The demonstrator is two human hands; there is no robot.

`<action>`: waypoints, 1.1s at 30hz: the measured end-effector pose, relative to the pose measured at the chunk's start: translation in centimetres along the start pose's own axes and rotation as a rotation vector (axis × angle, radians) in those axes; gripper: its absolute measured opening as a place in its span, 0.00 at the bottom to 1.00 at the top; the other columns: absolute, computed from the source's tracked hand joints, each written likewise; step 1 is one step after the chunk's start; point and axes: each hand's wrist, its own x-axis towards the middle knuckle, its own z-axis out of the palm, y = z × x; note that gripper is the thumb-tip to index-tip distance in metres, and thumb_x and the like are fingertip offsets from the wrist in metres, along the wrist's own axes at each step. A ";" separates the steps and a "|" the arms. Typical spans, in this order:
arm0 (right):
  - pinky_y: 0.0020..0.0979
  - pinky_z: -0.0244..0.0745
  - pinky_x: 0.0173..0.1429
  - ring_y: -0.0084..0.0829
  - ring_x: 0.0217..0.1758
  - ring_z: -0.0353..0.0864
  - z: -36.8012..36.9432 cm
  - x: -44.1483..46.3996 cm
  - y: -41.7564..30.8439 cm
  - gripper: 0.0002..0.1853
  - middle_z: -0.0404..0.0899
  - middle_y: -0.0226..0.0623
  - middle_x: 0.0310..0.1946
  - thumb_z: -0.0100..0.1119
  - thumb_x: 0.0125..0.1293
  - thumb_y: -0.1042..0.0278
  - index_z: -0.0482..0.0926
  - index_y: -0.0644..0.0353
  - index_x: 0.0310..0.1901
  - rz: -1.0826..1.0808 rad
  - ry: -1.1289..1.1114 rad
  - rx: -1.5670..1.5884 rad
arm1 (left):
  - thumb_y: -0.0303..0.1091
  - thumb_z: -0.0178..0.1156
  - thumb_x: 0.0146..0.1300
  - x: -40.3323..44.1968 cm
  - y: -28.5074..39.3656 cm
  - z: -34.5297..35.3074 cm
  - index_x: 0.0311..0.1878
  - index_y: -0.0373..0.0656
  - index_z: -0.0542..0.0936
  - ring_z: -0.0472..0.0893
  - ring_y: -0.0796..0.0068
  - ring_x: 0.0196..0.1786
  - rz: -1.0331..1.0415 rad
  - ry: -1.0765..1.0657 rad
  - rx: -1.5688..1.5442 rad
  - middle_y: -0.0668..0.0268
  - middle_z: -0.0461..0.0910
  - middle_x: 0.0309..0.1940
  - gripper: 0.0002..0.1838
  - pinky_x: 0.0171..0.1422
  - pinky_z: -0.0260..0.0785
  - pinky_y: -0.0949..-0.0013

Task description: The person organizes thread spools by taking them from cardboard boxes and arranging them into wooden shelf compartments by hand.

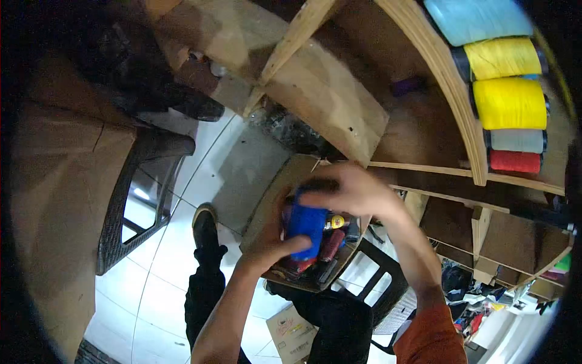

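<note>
A blue thread spool point(307, 225) with a dark end is held over an open cardboard box point(257, 225). My left hand point(271, 250) is closed around its lower left side, with the thumb lying across the blue thread. At its upper end my right hand point(347, 189), slightly blurred, has its fingers bent around the dark end. Inside the box, below the blue spool, lie a dark red spool point(332, 245), a small item with a yellow label point(337, 222) and several dark pieces. The left fingers are mostly hidden behind the spool.
Wooden shelving point(436, 130) rises ahead and to the right, with yellow spools point(509, 103) and other colours along it. A dark plastic stool point(115, 224) stands left on the tiled floor. A printed carton point(291, 332) sits by my legs.
</note>
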 end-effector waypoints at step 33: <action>0.36 0.73 0.57 0.35 0.52 0.77 -19.3 12.1 17.8 0.22 0.78 0.40 0.51 0.61 0.63 0.59 0.74 0.59 0.57 0.256 1.101 -0.512 | 0.34 0.74 0.48 2.3 0.5 -0.5 0.62 0.38 0.66 0.77 0.67 0.52 -0.170 0.269 -0.090 0.57 0.76 0.49 0.39 0.58 0.70 0.63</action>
